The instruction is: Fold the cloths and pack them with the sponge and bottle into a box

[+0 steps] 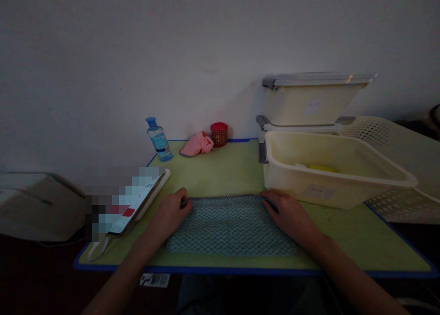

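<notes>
Green-blue textured cloth [233, 228] flat on worktop [227, 177], near side, centred between the two hands. Long axis runs left-right; checked trim on far edge, stretched roughly straight hand to hand. Left hand [173, 210] at far left corner, fingers pinched on the trim. Right hand [285, 212] at far right corner, fingers curled and closed on the edge there. Neither hand nearer: each has its own corner. From the fingers, the body of the cloth lies toward the near side and inward; near corners free, resting just inside the worktop's near edge. Open cream bin [343, 195] just beyond the right hand, to the far right. Phone [129, 214], partly pixelated, left of left hand. Pink cloth [197, 144] well apart, far side, beside red lidded container [219, 135].
</notes>
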Demonstrator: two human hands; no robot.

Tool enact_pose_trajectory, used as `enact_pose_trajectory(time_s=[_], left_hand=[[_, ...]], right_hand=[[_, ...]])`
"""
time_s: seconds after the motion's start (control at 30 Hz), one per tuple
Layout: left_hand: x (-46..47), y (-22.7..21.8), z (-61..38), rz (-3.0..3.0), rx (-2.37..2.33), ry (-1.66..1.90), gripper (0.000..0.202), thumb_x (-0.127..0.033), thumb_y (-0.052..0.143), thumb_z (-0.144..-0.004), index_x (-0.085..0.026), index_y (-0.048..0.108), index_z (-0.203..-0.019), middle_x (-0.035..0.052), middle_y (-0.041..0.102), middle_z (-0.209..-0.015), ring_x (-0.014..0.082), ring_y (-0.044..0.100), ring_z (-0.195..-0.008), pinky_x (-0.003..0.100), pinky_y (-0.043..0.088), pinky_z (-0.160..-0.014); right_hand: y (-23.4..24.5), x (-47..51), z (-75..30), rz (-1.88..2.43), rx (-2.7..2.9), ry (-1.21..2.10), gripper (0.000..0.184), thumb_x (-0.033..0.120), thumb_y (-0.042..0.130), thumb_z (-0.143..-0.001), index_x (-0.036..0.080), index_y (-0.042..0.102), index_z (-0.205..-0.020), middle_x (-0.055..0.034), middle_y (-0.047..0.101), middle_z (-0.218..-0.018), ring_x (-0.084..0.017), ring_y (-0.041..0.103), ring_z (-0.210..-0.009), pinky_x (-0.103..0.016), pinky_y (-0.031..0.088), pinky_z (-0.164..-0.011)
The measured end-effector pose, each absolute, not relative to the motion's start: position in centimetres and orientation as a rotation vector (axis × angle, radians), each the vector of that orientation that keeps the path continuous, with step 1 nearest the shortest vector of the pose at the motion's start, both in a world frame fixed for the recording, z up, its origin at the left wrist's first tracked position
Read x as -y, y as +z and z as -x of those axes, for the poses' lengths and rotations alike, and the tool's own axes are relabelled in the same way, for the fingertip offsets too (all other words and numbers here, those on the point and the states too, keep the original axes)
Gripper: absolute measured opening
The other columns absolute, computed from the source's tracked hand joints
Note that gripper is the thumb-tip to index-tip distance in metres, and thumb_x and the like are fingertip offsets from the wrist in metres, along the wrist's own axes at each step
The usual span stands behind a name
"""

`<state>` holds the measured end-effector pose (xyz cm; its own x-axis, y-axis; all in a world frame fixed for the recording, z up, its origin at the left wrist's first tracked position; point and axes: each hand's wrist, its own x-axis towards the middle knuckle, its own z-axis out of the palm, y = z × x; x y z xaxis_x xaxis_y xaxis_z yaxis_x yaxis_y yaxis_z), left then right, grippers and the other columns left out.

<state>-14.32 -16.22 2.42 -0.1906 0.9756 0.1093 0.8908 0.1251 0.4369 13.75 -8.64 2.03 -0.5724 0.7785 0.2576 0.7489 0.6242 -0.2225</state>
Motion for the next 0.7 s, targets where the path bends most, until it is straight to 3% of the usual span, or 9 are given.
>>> enact_pose_trajectory(time_s=[0.2, 0.37, 0.57, 0.7], left_hand=[[16.4, 2.3, 14.4, -1.860, -2.165, 0.612, 0.009, -0.019, 0.042, -0.077, -0.020, 0.040, -0.069, -0.0015, 0.049, -0.062, 0.0169, 0.051, -0.061, 0.027, 0.033, -0.057], [16.4, 1.8, 15.1, -1.902, -2.097, 0.651, 0.011, -0.024, 0.041, -0.081, -0.019, 0.046, -0.072, 0.0042, 0.054, -0.074, 0.0202, 0.053, -0.071, 0.032, 0.040, -0.067], [16.8, 1.1, 15.6, -1.908, -2.019, 0.795, 0.012, -0.028, 0.044, -0.080, -0.019, 0.048, -0.074, 0.0039, 0.050, -0.083, 0.0198, 0.053, -0.078, 0.034, 0.043, -0.074], [17.0, 1.2, 15.5, -1.866, -1.964, 0.817, 0.011, -0.028, 0.045, -0.077, -0.019, 0.049, -0.075, 0.0032, 0.051, -0.079, 0.0192, 0.051, -0.074, 0.033, 0.043, -0.070]], right_hand=[[2.9, 9.2, -13.7, 1.310, 2.587, 0.106, 0.017, 0.017, 0.041, -0.088, 0.015, 0.057, -0.093, -0.0072, 0.067, -0.079, -0.021, 0.065, -0.073, -0.031, 0.048, -0.066], [3.1, 9.5, -13.6, 1.378, 2.644, 0.086, 0.021, 0.020, 0.035, -0.092, 0.016, 0.055, -0.086, -0.0056, 0.064, -0.072, -0.020, 0.063, -0.064, -0.030, 0.046, -0.058], [2.1, 9.1, -14.1, 0.942, 2.556, 0.038, 0.006, 0.012, 0.048, -0.082, 0.015, 0.053, -0.079, -0.0120, 0.056, -0.098, -0.022, 0.056, -0.091, -0.036, 0.047, -0.080], [2.1, 9.1, -14.0, 0.860, 2.574, 0.108, 0.010, 0.007, 0.046, -0.079, 0.017, 0.049, -0.077, -0.0087, 0.057, -0.086, -0.021, 0.053, -0.082, -0.037, 0.047, -0.076]])
